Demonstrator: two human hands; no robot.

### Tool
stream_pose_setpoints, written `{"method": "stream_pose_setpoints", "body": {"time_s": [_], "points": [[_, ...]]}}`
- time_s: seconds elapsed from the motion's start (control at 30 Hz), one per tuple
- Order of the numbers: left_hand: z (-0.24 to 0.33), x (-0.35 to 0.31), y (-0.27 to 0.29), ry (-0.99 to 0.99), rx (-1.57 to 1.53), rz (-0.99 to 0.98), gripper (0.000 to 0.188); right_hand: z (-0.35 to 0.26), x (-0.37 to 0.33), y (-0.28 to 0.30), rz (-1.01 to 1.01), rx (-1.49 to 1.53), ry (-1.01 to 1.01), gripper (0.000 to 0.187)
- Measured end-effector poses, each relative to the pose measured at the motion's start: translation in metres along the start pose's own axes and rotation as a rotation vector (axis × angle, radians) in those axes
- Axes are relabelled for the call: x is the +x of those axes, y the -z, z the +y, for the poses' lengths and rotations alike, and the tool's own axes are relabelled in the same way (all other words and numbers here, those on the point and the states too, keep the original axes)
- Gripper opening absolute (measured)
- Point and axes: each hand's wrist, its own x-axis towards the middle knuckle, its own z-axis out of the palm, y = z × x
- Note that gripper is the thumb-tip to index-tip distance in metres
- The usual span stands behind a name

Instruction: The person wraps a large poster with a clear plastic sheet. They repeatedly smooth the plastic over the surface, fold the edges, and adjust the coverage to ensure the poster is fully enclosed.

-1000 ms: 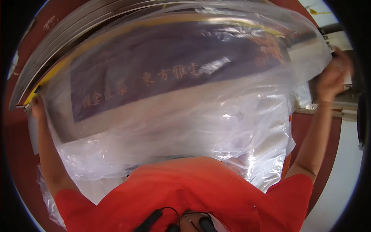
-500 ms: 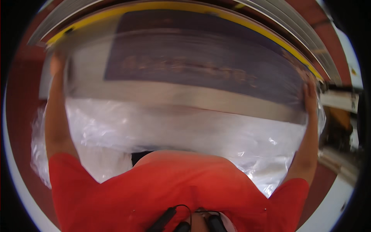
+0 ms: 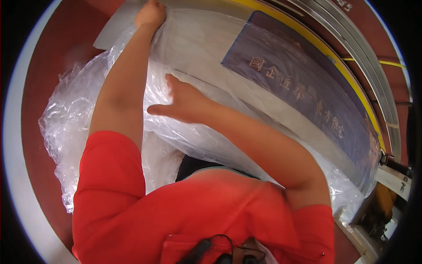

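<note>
A large flat grey piece (image 3: 198, 66) with a dark blue printed panel (image 3: 285, 66) lies in front of me, partly covered by clear plastic film (image 3: 79, 132). At its far left corner my left hand (image 3: 150, 15) is closed on the film by the edge. My right hand (image 3: 187, 101) reaches across my body to the left. Its thumb and fingers are apart over the bunched film below the near edge, holding nothing. Whether its fingertips touch the film I cannot tell. More film drapes down toward my body and spreads out on the left.
A yellow strip (image 3: 358, 90) runs along the far edge of the grey piece, with metal rails (image 3: 373, 75) beyond it. A grey sheet corner (image 3: 110, 33) juts out at the upper left over the red floor (image 3: 41, 92). Machine parts (image 3: 380, 207) stand at the right.
My view has swung so the blue panel sits further right. My right hand has left the right end of the piece and crossed leftward. My left hand stays by the left end.
</note>
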Motion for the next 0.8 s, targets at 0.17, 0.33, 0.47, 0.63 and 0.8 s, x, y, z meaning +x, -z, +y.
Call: {"method": "stream_pose_setpoints", "body": {"time_s": [0.17, 0.33, 0.47, 0.63, 0.8], "points": [[-0.020, 0.018, -0.017, -0.075, 0.044, -0.128, 0.035, -0.001, -0.023, 0.032, -0.298, 0.398, 0.168, 0.024], [-0.045, 0.014, -0.010, -0.068, 0.116, -0.146, 0.036, 0.008, -0.184, 0.152, -0.110, 0.598, 0.422, 0.027], [-0.033, 0.032, -0.027, -0.132, 0.078, -0.174, 0.036, 0.011, -0.341, 0.177, 0.871, 0.326, 0.323, 0.032], [-0.058, 0.042, -0.037, -0.110, 0.150, -0.111, 0.037, 0.040, -0.445, 0.198, 1.628, -0.019, 0.105, 0.042], [-0.089, 0.072, -0.080, -0.174, 0.019, -0.133, 0.037, 0.022, -0.568, 0.202, 1.563, -0.037, -0.174, 0.036]]}}
